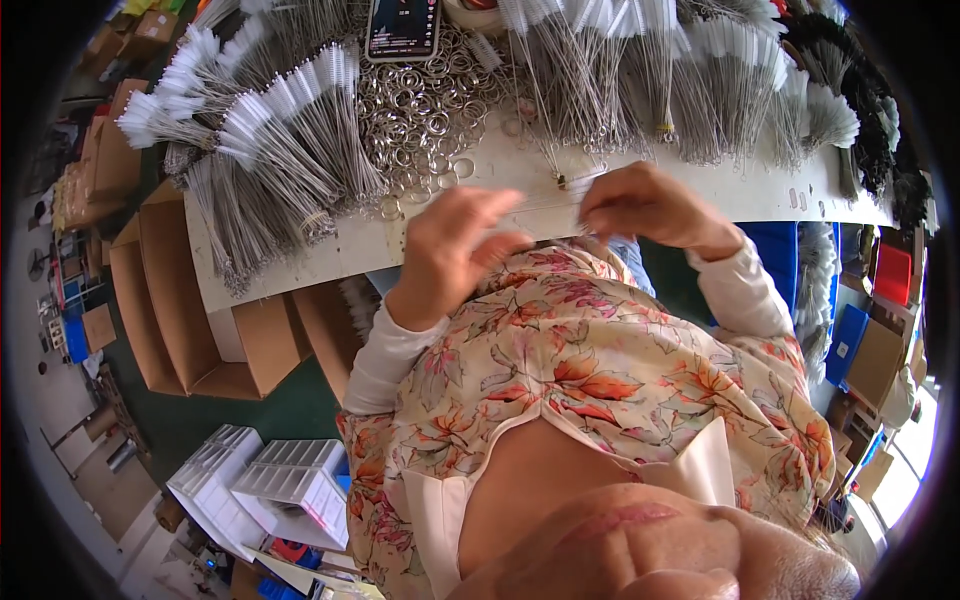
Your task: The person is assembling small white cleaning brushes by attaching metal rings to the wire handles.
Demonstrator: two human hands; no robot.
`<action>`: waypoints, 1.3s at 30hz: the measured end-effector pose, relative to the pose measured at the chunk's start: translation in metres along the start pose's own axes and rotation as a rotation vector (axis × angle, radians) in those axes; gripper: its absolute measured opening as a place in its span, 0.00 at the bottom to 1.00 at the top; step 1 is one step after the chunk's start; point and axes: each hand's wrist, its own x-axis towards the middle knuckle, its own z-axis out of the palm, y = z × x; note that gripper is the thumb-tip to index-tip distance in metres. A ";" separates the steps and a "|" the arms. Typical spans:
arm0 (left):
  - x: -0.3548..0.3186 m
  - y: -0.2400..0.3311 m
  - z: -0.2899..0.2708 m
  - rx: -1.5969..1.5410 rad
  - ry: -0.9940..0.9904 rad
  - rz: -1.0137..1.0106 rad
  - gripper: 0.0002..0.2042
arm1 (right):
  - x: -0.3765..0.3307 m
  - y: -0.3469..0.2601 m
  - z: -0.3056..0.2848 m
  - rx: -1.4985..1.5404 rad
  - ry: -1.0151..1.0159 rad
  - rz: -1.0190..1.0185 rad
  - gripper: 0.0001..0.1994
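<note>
My left hand (455,250) is raised at the front edge of the table, slightly blurred by motion. Its fingers and thumb are apart, with nothing visible between them. To its right, my right hand (655,205) bends over the same edge with fingers curled and pressed together; whatever they hold is hidden. A small pale piece (585,180) lies by its fingertips, too small to name. Beyond my left hand spreads a heap of loose metal rings (415,120). Bundles of wire-handled brushes with white bristles (290,115) lie left of the rings, and more white brushes (720,80) fill the right.
A phone (403,28) rests at the table's back, beside a roll (473,14). Black-bristled brushes (870,110) hang over the right end of the white table (350,245). Open cardboard boxes (180,290) stand below left, near white plastic crates (290,485).
</note>
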 end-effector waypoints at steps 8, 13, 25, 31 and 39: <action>-0.069 -0.039 0.010 0.314 0.003 -0.621 0.09 | -0.050 0.098 -0.034 -0.778 0.724 0.170 0.05; -0.068 -0.040 0.007 0.377 -0.038 -0.579 0.07 | 0.000 0.048 0.018 -0.329 0.672 -0.257 0.03; -0.013 -0.017 -0.033 -0.361 0.102 -0.466 0.04 | 0.069 0.004 0.053 -0.418 0.297 -0.468 0.05; 0.012 -0.016 -0.045 -0.438 -0.045 -0.345 0.08 | 0.064 -0.002 0.040 0.016 0.170 -0.201 0.07; 0.022 -0.003 -0.035 -0.333 0.226 -0.192 0.16 | 0.061 -0.029 0.038 0.202 0.181 -0.364 0.08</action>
